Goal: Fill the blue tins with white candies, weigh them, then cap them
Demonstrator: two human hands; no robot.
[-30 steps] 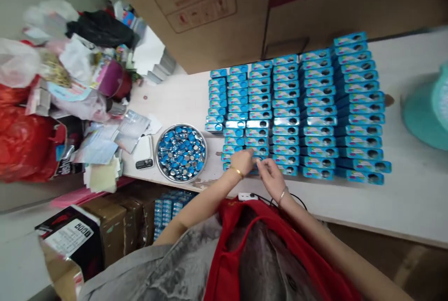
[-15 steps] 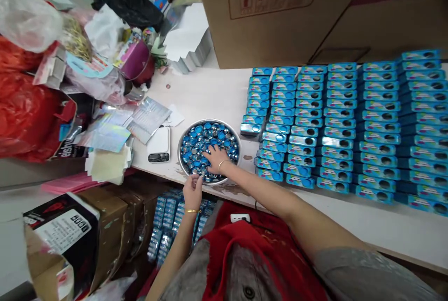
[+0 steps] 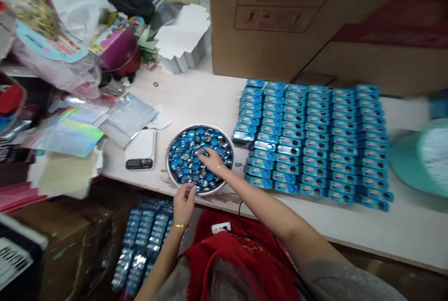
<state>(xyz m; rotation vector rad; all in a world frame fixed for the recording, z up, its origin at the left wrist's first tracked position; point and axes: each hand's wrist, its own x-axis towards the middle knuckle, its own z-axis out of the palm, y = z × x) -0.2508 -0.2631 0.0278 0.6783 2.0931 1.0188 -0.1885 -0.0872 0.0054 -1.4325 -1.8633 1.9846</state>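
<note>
A round metal tray (image 3: 169,170) full of small blue and silver tins (image 3: 189,144) stands at the table's front edge. My right hand (image 3: 210,159) is over the tins at the tray's right half, fingers curled down among them; what they pinch is too small to name. At the front rim my left hand (image 3: 184,199) has its fingers curled together, and whatever they hold is too small to make out. Right of the tray, rows of blue boxes (image 3: 290,142) with round holes cover the table; some boxes on the left show blue discs in the holes.
Left of the tray lies a white scale (image 3: 140,149), with foil bags (image 3: 131,119) and piled clutter beyond. A large cardboard box (image 3: 273,53) stands behind the blue boxes. At the right is a green tub (image 3: 408,156). More packed blue boxes (image 3: 140,240) sit below the table.
The view has shifted right, bringing the green tub into sight. My right hand's spread fingers have drawn together among the tins. My left hand remains by the tray's front rim.
</note>
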